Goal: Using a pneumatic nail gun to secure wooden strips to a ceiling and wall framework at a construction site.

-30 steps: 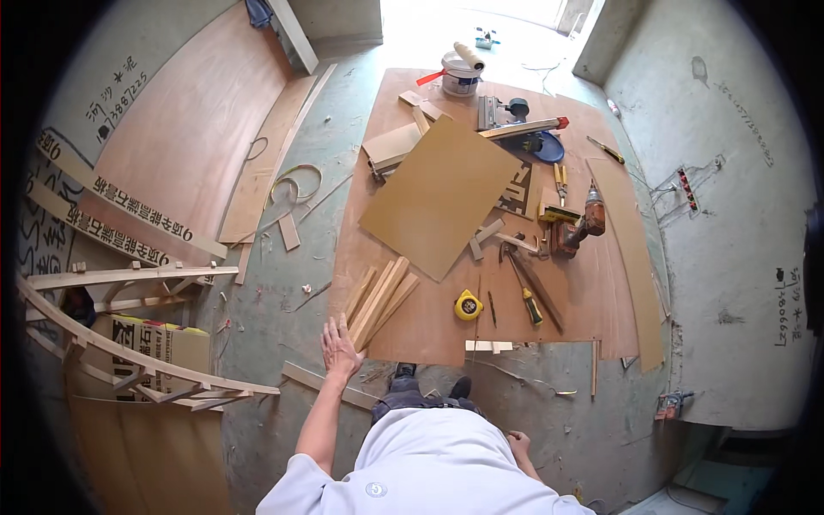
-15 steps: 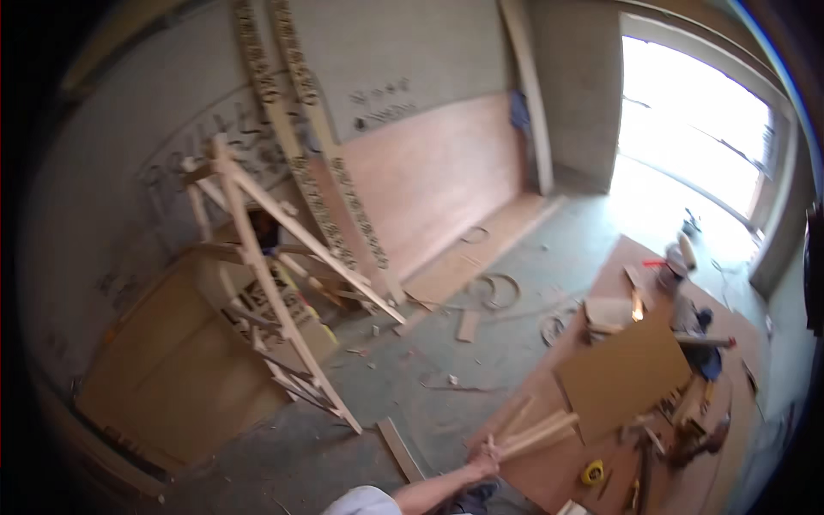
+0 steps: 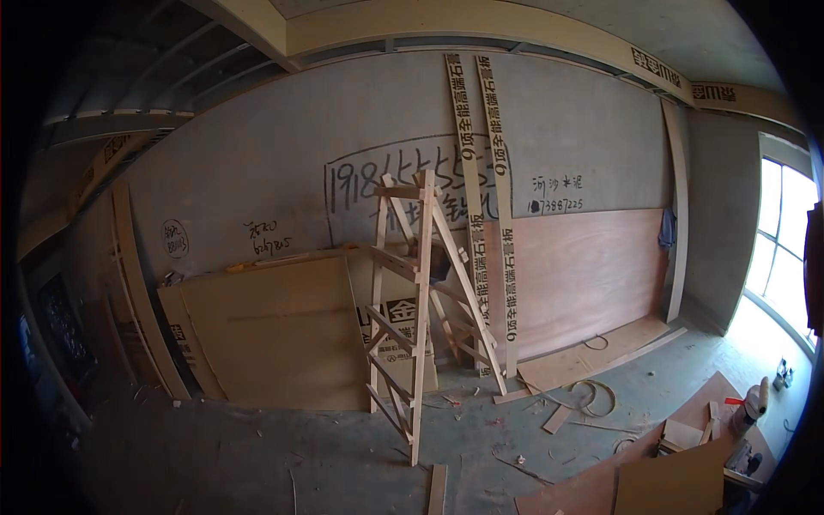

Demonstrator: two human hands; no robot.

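- Since neither hand shows in my feed, I cannot tell whether they are apart, together or closed on anything.
- I judge the step in hand to be a look across the room between handling moves, toward the wooden stepladder (image 3: pixel 419 322), which stands upright on the floor, legs spread, in front of the far wall (image 3: pixel 412 103).
- Before I can judge any grip, the next move seems to call for tipping the view down again, toward the tan board (image 3: pixel 669 485), nearer to me and right of the stepladder, over the reddish plywood panel (image 3: pixel 571 496).
- On the floor just in front of the stepladder lies a loose wooden strip (image 3: pixel 438 491); I would want feet kept off it.
- Compared with half a second ago, the view is swung upward: more wall shows above the stepladder, and the tan board, whole then, is cut off now.
- The left hand, then at a bundle of light strips on the panel, is out of sight, as is the bundle.
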